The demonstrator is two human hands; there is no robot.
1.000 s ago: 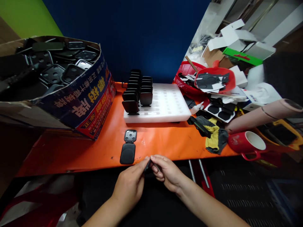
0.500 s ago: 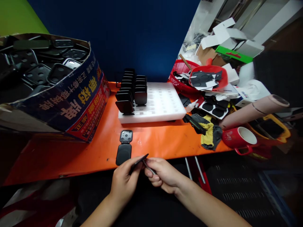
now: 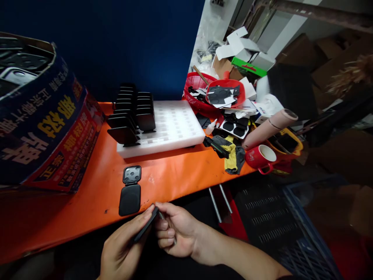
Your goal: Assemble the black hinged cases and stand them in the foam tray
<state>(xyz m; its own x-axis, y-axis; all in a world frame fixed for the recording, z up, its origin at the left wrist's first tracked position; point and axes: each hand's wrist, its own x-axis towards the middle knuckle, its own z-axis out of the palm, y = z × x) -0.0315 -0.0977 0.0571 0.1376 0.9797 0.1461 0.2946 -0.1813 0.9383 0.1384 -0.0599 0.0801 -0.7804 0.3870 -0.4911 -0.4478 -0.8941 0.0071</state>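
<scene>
My left hand (image 3: pixel 122 245) is closed on a thin flat black plastic piece (image 3: pixel 145 229), held edge-on below the front edge of the orange table (image 3: pixel 175 175). My right hand (image 3: pixel 175 233) is curled around a slim metal tool (image 3: pixel 161 215) whose tip touches the top of that piece. Just beyond my fingers an opened black hinged case (image 3: pixel 130 190) lies flat on the table, holed half away from me.
A white foam tray (image 3: pixel 175 128) holds rows of upright black cases (image 3: pixel 128 112). A large printed cardboard box (image 3: pixel 40 116) of black parts stands at the left. Red baskets (image 3: pixel 204 93), a red mug (image 3: pixel 260 157), a yellow rag (image 3: pixel 231 159), a cardboard tube (image 3: pixel 268 128) and boxes crowd the right. A blue crate (image 3: pixel 279 225) sits below.
The view has swung right and the scene shifted left. My hands dropped slightly lower, still together on the black piece, with the tool tip staying at its upper end.
</scene>
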